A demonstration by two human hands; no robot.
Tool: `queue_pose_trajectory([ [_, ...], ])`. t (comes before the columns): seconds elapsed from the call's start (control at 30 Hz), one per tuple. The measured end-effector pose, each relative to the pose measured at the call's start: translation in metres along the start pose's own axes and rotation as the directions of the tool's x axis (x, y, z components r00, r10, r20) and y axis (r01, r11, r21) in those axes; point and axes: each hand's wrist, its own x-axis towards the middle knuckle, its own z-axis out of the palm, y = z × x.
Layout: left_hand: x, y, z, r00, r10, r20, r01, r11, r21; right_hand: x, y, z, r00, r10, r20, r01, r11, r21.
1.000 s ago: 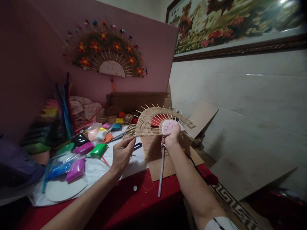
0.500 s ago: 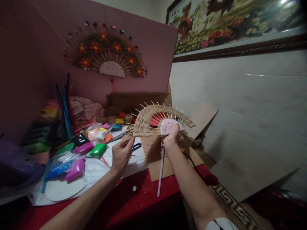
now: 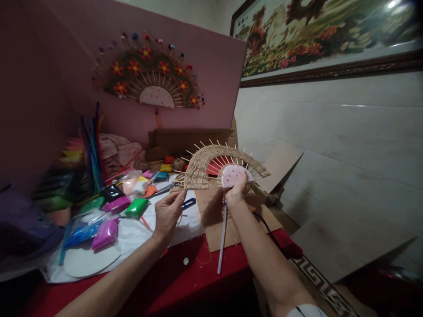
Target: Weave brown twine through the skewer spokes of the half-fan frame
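In right hand [image 3: 238, 189], grips dotted centre of woven twine fan [image 3: 198, 168]; with left hand [image 3: 167, 215], pinches its lower left corner; holds it above cardboard sheet [image 3: 212, 226], near scissors [image 3: 164, 189]

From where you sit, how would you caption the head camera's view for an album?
Two hands, left and right, hold a woven fan over a cluttered craft table.
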Motion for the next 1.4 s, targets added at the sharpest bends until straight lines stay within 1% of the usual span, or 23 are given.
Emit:
queue_pose_trajectory([
  [0.1, 0.000, 0.001, 0.000, 1.000, 0.012, 0.000, -0.012, 1.000, 0.015, 0.001, 0.002, 0.000, 1.000, 0.012, -0.019, -0.011, 0.999, 0.033],
  [0.23, 0.000, 0.001, 0.000, 1.000, 0.021, -0.009, -0.021, 0.999, 0.025, 0.002, 0.005, 0.001, 0.999, -0.032, -0.010, 0.033, 0.996, 0.079],
  [0.33, 0.001, -0.001, -0.002, 1.000, 0.029, -0.011, -0.028, 0.999, 0.047, 0.001, 0.004, 0.001, 1.000, -0.025, -0.015, 0.026, 0.998, 0.061],
  [0.43, 0.002, -0.004, -0.004, 0.997, 0.060, 0.040, -0.062, 0.997, 0.053, 0.001, 0.001, 0.001, 1.000, -0.006, -0.020, 0.007, 0.999, 0.034],
  [0.57, 0.006, -0.009, -0.008, 0.988, 0.095, 0.124, -0.100, 0.994, 0.039, 0.002, -0.002, 0.000, 1.000, -0.002, 0.022, 0.001, 1.000, 0.027],
  [0.7, 0.009, -0.013, -0.011, 0.986, 0.082, 0.143, -0.089, 0.995, 0.045, 0.006, 0.000, -0.003, 0.997, 0.023, 0.080, -0.023, 1.000, -0.003],
  [0.77, 0.012, -0.014, -0.013, 0.984, 0.107, 0.141, -0.120, 0.989, 0.088, 0.008, 0.001, -0.004, 0.994, 0.044, 0.099, -0.043, 0.999, -0.011],
  [0.83, 0.014, -0.016, -0.015, 0.973, 0.181, 0.145, -0.202, 0.967, 0.152, 0.010, 0.002, -0.004, 0.994, 0.058, 0.094, -0.056, 0.998, -0.016],
  [0.93, 0.019, -0.018, -0.018, 0.940, 0.295, 0.172, -0.328, 0.920, 0.214, 0.012, 0.003, -0.005, 0.992, 0.064, 0.110, -0.062, 0.998, -0.021],
  [1.03, 0.024, -0.018, -0.022, 0.919, 0.337, 0.206, -0.382, 0.891, 0.245, 0.013, 0.003, -0.006, 0.978, 0.091, 0.187, -0.091, 0.996, -0.007],
  [1.1, 0.029, -0.017, -0.026, 0.893, 0.391, 0.223, -0.444, 0.846, 0.294, 0.013, 0.003, -0.006, 0.969, 0.115, 0.220, -0.117, 0.993, -0.004],
  [1.13, 0.032, -0.015, -0.029, 0.867, 0.437, 0.239, -0.495, 0.805, 0.327, 0.013, 0.002, -0.007, 0.966, 0.124, 0.227, -0.125, 0.992, -0.009],
  [1.23, 0.041, -0.011, -0.038, 0.756, 0.575, 0.313, -0.653, 0.634, 0.414, 0.014, 0.001, -0.007, 0.961, 0.138, 0.241, -0.135, 0.990, -0.029],
  [1.3, 0.048, -0.008, -0.044, 0.697, 0.628, 0.347, -0.711, 0.543, 0.446, 0.014, 0.000, -0.007, 0.961, 0.142, 0.239, -0.139, 0.990, -0.030],
  [1.4, 0.053, -0.004, -0.050, 0.629, 0.674, 0.387, -0.760, 0.427, 0.490, 0.011, -0.001, -0.006, 0.962, 0.146, 0.232, -0.145, 0.989, -0.022],
])
